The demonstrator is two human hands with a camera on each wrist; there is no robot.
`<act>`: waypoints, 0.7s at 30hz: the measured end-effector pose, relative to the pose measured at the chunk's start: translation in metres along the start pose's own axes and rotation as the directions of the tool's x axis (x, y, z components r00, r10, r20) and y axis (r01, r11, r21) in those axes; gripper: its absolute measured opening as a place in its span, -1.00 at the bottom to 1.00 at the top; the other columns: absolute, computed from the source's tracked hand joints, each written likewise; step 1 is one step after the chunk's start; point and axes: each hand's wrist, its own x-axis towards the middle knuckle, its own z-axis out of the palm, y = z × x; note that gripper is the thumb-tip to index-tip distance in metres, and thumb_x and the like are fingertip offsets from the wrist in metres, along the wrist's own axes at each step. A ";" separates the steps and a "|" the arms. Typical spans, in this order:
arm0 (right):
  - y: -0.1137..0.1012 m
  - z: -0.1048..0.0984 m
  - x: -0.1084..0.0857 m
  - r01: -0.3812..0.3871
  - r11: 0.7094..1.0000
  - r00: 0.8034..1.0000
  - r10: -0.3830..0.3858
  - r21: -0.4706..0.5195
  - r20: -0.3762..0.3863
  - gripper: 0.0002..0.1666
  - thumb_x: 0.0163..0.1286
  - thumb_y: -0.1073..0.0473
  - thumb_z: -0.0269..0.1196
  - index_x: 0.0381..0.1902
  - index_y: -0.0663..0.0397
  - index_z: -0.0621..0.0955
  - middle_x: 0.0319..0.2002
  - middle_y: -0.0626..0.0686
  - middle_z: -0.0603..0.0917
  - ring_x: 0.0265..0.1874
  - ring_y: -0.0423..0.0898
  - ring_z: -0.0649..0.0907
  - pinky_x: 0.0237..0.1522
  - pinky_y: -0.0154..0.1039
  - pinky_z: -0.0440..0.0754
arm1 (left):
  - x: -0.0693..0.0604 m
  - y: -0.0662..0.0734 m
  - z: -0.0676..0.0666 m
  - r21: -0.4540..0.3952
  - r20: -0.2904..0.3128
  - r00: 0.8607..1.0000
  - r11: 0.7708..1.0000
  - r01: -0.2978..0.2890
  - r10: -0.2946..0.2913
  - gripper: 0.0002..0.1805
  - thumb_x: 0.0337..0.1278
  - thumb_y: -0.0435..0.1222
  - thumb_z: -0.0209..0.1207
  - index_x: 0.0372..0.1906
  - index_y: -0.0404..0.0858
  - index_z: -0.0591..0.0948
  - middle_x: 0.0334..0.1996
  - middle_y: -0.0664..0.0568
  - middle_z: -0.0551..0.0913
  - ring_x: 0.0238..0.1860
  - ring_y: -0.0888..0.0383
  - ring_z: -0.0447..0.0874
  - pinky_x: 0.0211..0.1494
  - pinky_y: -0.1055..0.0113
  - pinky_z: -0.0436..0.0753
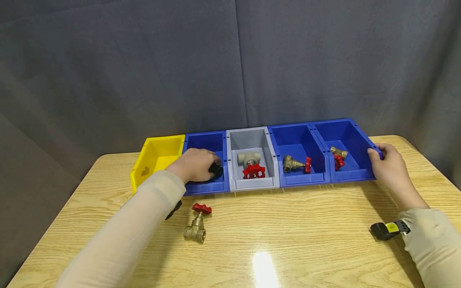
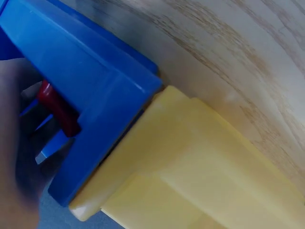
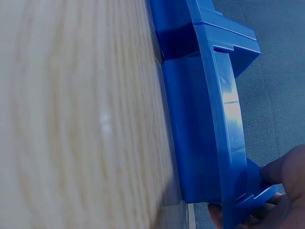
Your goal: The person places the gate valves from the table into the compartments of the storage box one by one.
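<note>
My left hand reaches down into the second bin from the left, a blue bin, with a black piece at its fingertips. In the left wrist view a red part shows among the curled fingers, by the blue wall. Whether black and red belong to one thing is hidden. At the far right, my right hand grips the side wall of the end blue bin, thumb over the rim and fingers outside. A brass valve with a red handle lies inside that bin.
A yellow bin forms the row's left end. The grey bin holds a grey valve with a red handwheel; the blue bin beside it holds a brass valve. Another brass valve lies on the wooden table.
</note>
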 end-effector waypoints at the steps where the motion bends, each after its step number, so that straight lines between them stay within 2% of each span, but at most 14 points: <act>1: 0.000 0.000 0.000 0.000 1.000 1.000 0.000 0.000 0.000 -0.36 0.60 0.08 -0.14 0.27 0.64 0.26 0.06 0.58 0.41 -0.02 0.36 0.47 -0.23 -0.18 0.46 | 0.000 0.000 -0.001 -0.006 -0.004 1.000 1.000 0.003 -0.003 -0.63 0.19 -0.18 0.25 0.11 -0.11 0.68 0.06 0.03 0.68 -0.05 0.01 0.66 0.11 0.06 0.60; 6: 0.000 0.000 0.000 -0.003 1.000 1.000 0.003 0.005 0.000 -0.36 0.60 0.07 -0.14 0.27 0.64 0.26 0.06 0.58 0.42 -0.02 0.35 0.48 -0.28 -0.33 0.40 | -0.001 -0.002 -0.007 -0.050 -0.028 0.999 0.999 0.014 -0.015 -0.67 0.23 -0.20 0.21 0.08 -0.09 0.70 0.11 0.04 0.66 -0.06 0.03 0.65 0.07 0.08 0.62; 11: 0.000 0.001 -0.001 -0.014 1.000 1.000 0.014 0.009 0.007 -0.35 0.60 0.07 -0.15 0.29 0.64 0.24 0.09 0.59 0.40 0.02 0.37 0.47 -0.16 -0.03 0.50 | -0.002 -0.007 -0.016 -0.174 -0.061 0.995 0.982 0.067 -0.078 -0.69 0.31 -0.20 0.20 0.10 -0.09 0.69 0.08 0.08 0.67 -0.05 0.07 0.63 0.08 0.12 0.61; 13: -0.001 0.001 -0.001 -0.013 1.000 1.000 0.013 0.009 0.006 -0.35 0.60 0.06 -0.15 0.29 0.63 0.24 0.09 0.59 0.40 0.02 0.37 0.47 -0.15 -0.01 0.49 | -0.004 -0.008 -0.020 -0.226 -0.081 0.991 0.970 0.087 -0.108 -0.70 0.32 -0.20 0.19 0.10 -0.10 0.69 0.05 0.09 0.69 -0.04 0.07 0.63 0.10 0.12 0.59; 17: -0.001 0.001 -0.002 -0.008 1.000 1.000 0.008 0.004 0.003 -0.36 0.60 0.07 -0.15 0.28 0.63 0.26 0.07 0.58 0.42 0.00 0.35 0.48 -0.19 -0.11 0.48 | -0.010 -0.009 -0.028 -0.274 -0.103 0.988 0.958 0.079 -0.111 -0.71 0.34 -0.22 0.18 0.09 -0.12 0.70 0.02 0.08 0.70 -0.01 0.06 0.64 0.14 0.11 0.57; 19: -0.001 0.001 -0.001 -0.004 1.000 1.000 0.004 0.003 0.000 -0.36 0.60 0.07 -0.15 0.28 0.63 0.26 0.07 0.58 0.42 0.00 0.36 0.47 -0.17 -0.05 0.48 | -0.013 -0.009 -0.031 -0.292 -0.114 0.988 0.954 0.065 -0.102 -0.72 0.35 -0.23 0.17 0.09 -0.13 0.70 0.00 0.08 0.70 0.00 0.06 0.64 0.15 0.12 0.57; 21: -0.001 0.001 -0.001 -0.001 1.000 1.000 0.001 0.004 -0.004 -0.36 0.60 0.07 -0.15 0.27 0.63 0.26 0.07 0.58 0.42 0.00 0.36 0.48 -0.18 -0.09 0.48 | -0.016 -0.009 -0.034 -0.310 -0.126 0.987 0.949 0.053 -0.097 -0.72 0.35 -0.24 0.17 0.08 -0.15 0.70 -0.01 0.07 0.70 -0.01 0.06 0.64 0.14 0.12 0.57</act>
